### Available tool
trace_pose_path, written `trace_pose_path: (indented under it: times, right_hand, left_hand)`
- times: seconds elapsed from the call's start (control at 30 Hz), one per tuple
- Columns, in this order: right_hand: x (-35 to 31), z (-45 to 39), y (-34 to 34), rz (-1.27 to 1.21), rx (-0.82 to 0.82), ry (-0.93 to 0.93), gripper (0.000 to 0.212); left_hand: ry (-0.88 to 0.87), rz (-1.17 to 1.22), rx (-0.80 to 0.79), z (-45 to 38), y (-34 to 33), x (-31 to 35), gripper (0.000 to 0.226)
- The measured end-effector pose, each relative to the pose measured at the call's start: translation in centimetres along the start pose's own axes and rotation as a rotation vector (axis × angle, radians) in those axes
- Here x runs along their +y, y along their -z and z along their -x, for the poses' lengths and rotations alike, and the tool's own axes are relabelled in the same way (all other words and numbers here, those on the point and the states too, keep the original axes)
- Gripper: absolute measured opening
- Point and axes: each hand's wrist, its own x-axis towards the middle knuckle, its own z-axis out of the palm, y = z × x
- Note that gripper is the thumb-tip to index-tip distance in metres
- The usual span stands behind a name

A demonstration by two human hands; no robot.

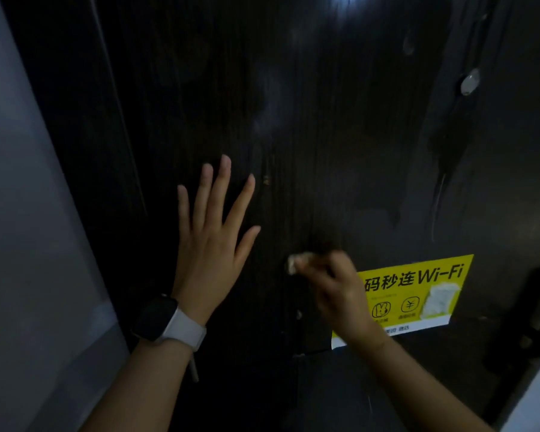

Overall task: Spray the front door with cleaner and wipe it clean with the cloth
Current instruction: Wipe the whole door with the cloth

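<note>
The dark front door (309, 120) fills the view, with wet streaks running down its upper right part. My left hand (212, 241) lies flat on the door with fingers spread, a watch on its wrist. My right hand (334, 288) is closed around a small pale wad, the cloth (293, 264), and presses it against the door just left of a yellow sticker. The right hand is blurred. No spray bottle is in view.
A yellow Wi-Fi sticker (418, 291) with a torn white patch is stuck on the door at lower right. A peephole (469, 82) sits at upper right. The dark door handle (533, 313) is at the right edge. A grey wall (22, 244) runs along the left.
</note>
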Motion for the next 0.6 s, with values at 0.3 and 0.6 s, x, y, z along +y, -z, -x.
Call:
trace_pose_path:
  times: [0.3, 0.6]
  right_hand:
    - [0.6, 0.7, -1.8, -0.049, 0.117, -0.057, 0.030]
    - [0.8, 6.5, -2.5, -0.030, -0.082, 0.034, 0.044]
  left_hand:
    - [0.091, 0.003, -0.108, 4.9, -3.1, 1.4, 0.080]
    - [0.115, -0.008, -0.123, 4.9, -3.2, 1.5, 0.081]
